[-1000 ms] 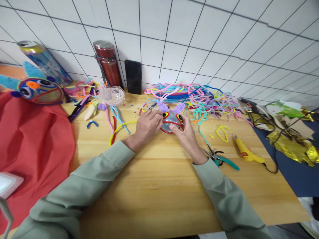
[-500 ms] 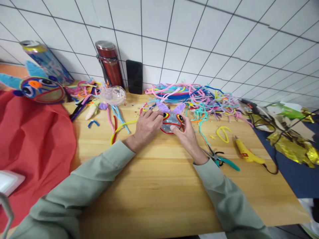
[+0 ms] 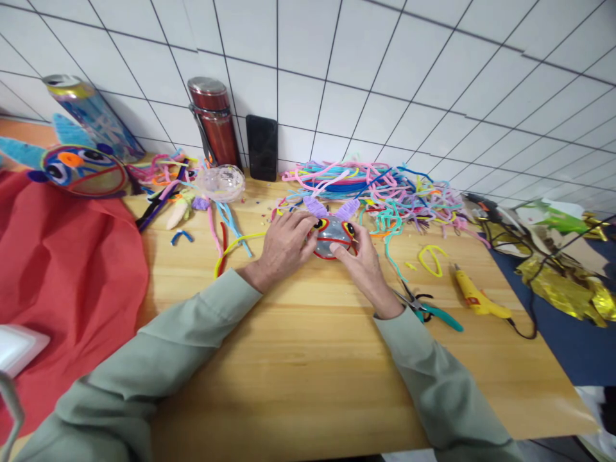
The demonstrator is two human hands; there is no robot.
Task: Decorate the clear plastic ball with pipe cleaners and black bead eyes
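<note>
A clear round ornament (image 3: 332, 239) has purple ears, yellow-and-black eyes and red pipe-cleaner trim. My right hand (image 3: 362, 260) grips its right side, thumb across the front. At its left side my left hand (image 3: 287, 244) has its fingers bent together against the edge beside one eye; any small piece between the fingertips is hidden. A yellow pipe cleaner (image 3: 237, 242) and a red one lie left of my left hand. Behind the ornament sits a large heap of coloured pipe cleaners (image 3: 346, 179).
Teal-handled pliers (image 3: 440, 316) and a yellow glue gun (image 3: 476, 296) with a cord lie on the right. Along the wall stand a phone (image 3: 262, 147), a red flask (image 3: 217, 125) and a can (image 3: 94, 115). A finished-looking blue-eared figure (image 3: 79, 170) rests on red cloth (image 3: 81, 269).
The fingers of my left hand have shifted slightly at the ornament's left edge. My right hand keeps its hold, and the view has moved a little.
</note>
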